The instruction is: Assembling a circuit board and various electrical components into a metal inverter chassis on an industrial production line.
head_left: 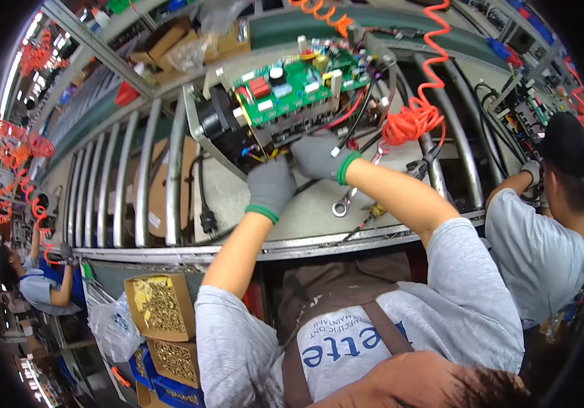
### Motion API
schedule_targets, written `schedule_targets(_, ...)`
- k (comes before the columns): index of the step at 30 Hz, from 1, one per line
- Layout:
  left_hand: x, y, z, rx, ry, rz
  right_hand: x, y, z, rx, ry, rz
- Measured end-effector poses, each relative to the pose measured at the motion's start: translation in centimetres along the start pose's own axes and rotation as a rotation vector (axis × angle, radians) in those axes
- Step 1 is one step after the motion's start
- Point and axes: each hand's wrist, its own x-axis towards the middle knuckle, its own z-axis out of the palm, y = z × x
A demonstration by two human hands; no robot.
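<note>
**Wiring seated along the lower edge of an open power unit**

At the far left a co-worker in a blue-and-grey top [42, 282] is seen bent over the neighbouring station, beneath red coiled air hoses [13, 160]. Below the bench edge, open cardboard boxes of brass-coloured screws [161, 306] are stacked, well apart from the work.

On the grey bench top [305, 214], past the curved steel roller bars [125, 180], a black metal-cased unit topped by a green circuit board [292, 92] is stood tilted. A black mains cable with its plug [207, 219] is trailed from the unit's left side.

The left hand [270, 187], in a grey knit glove with a green cuff, is curled against the unit's lower edge by the yellow and blue leads [259, 155] — whether anything is pinched in it cannot be told. The right hand [320, 155], gloved alike, is pressed to the casing just beside it, fingers bent over a small white connector [336, 151]; a firm hold on it cannot be confirmed.

The step in hand is judged to be the dressing or plugging of leads at the front of the chassis. The next move would call for the casing to be steadied while the connector is lined up squarely — the red and black wires [353, 115] kept clear.

A steel combination spanner [343, 202] and a yellow-handled screwdriver [368, 216] are left lying on the bench below the right forearm. At the far right another person in a grey shirt and dark cap [543, 224] is occupied at a second unit.
</note>
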Motion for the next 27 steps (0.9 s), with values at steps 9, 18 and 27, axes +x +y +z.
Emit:
schedule_targets(9,-0.1,1.8,-2.4,0.047,-0.23,-0.143,-1.0,-2.3,-0.8,0.109,-0.176,0.154)
schedule_targets(18,-8.7,-0.5,0.3,-0.548,0.364,-0.232,-12.6,5.0,-7.4,0.535,0.441,0.371)
schedule_targets(27,-3.2,3.3,-0.3,-1.007,0.743,-0.66,-7.4,13.2,-8.7,0.552,0.399,0.552)
